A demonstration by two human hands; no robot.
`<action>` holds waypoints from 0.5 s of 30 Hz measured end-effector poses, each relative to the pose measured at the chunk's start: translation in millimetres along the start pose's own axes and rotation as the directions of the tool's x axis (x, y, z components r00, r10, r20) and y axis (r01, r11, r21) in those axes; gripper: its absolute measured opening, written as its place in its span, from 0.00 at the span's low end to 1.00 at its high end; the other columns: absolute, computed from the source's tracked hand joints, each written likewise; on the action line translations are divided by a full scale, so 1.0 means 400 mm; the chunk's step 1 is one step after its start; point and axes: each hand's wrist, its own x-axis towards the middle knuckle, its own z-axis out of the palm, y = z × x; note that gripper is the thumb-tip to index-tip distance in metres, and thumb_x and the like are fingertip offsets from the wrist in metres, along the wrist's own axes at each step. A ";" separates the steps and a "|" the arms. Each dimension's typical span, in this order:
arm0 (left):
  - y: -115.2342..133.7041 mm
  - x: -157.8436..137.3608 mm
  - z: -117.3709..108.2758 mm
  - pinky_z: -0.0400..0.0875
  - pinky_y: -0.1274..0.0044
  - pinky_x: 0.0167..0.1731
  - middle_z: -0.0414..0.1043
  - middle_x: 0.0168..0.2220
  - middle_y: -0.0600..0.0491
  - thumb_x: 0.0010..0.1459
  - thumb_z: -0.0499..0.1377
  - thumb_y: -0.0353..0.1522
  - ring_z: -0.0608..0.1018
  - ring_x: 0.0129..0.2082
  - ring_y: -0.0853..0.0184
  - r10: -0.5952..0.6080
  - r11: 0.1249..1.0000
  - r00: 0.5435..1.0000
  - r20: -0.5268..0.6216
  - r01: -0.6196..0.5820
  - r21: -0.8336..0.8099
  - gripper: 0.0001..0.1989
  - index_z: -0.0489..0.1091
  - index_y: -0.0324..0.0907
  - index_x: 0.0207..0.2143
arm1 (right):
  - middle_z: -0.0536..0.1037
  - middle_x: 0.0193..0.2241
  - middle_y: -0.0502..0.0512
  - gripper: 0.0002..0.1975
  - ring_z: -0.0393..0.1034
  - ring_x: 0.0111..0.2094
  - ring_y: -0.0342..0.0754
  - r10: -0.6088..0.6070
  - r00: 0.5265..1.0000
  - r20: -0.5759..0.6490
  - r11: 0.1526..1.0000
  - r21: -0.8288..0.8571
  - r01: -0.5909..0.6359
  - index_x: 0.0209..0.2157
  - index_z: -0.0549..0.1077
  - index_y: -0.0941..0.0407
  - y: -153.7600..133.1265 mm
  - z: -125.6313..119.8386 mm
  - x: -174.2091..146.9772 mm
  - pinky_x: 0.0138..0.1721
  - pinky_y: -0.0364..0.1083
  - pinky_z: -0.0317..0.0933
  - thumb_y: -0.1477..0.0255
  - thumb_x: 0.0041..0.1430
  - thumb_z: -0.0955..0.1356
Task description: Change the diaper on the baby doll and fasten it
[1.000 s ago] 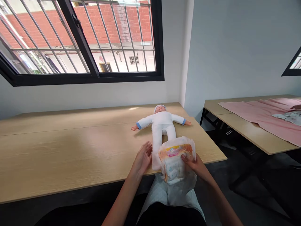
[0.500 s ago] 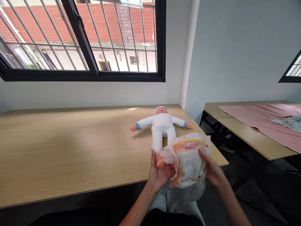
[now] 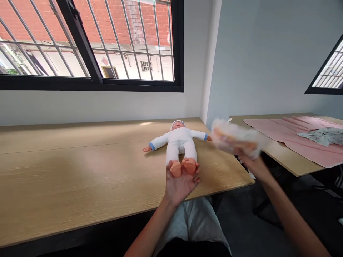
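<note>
A baby doll (image 3: 180, 137) in a white suit with blue cuffs and a patterned cap lies on its back on the wooden table, arms spread, feet toward me. My left hand (image 3: 180, 180) is palm up at the table's front edge, holding both of the doll's bare feet, with the thumb at one side and the curled fingers at the other. Off to the right, my right hand (image 3: 248, 160) grips a clear plastic pack of diapers (image 3: 233, 137) with orange print. The pack is smeared by motion and hangs in the air near the table's right end.
The wooden table (image 3: 80, 178) runs along the wall beneath a barred window (image 3: 128, 46). Across a gap to the right, a second table (image 3: 292, 166) bears a pink cloth (image 3: 278, 132) with a folded patterned cloth (image 3: 324, 135) on it.
My right hand has carried the diaper pack up and to the right, away from the doll's legs. My left hand has let go of the pack and now cups both feet.
</note>
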 end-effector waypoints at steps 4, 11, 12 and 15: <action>0.053 0.017 0.056 0.67 0.72 0.31 0.72 0.38 0.46 0.51 0.54 0.52 0.73 0.30 0.64 -0.012 0.993 1.000 0.015 0.010 0.120 0.25 0.71 0.42 0.38 | 0.60 0.62 0.62 0.30 0.43 0.65 0.67 0.103 0.904 0.415 0.847 -0.512 0.139 0.60 0.63 0.52 0.188 0.085 -0.061 0.60 0.73 0.29 0.69 0.54 0.66; 0.119 0.078 0.140 0.67 0.71 0.30 0.71 0.37 0.45 0.52 0.51 0.55 0.72 0.30 0.63 -0.025 0.971 0.994 0.106 -0.002 0.240 0.27 0.69 0.41 0.39 | 0.40 0.67 0.60 0.36 0.34 0.64 0.77 0.239 0.814 0.529 0.458 -0.801 0.386 0.63 0.51 0.39 0.221 0.180 -0.098 0.53 0.78 0.36 0.62 0.56 0.68; 0.128 0.087 0.151 0.67 0.70 0.31 0.71 0.37 0.45 0.52 0.51 0.54 0.72 0.30 0.63 -0.031 0.968 0.993 0.116 0.001 0.249 0.27 0.69 0.40 0.39 | 0.40 0.67 0.59 0.35 0.34 0.64 0.77 0.223 0.793 0.567 0.477 -0.773 0.418 0.63 0.51 0.39 0.215 0.189 -0.097 0.54 0.78 0.36 0.62 0.57 0.67; 0.154 0.115 0.179 0.67 0.70 0.31 0.70 0.36 0.45 0.54 0.50 0.53 0.72 0.30 0.62 -0.043 0.963 0.989 0.139 0.004 0.270 0.26 0.69 0.40 0.38 | 0.42 0.67 0.54 0.30 0.32 0.66 0.70 0.155 0.662 0.734 0.588 -0.607 0.535 0.63 0.50 0.38 0.201 0.218 -0.087 0.57 0.75 0.33 0.63 0.61 0.63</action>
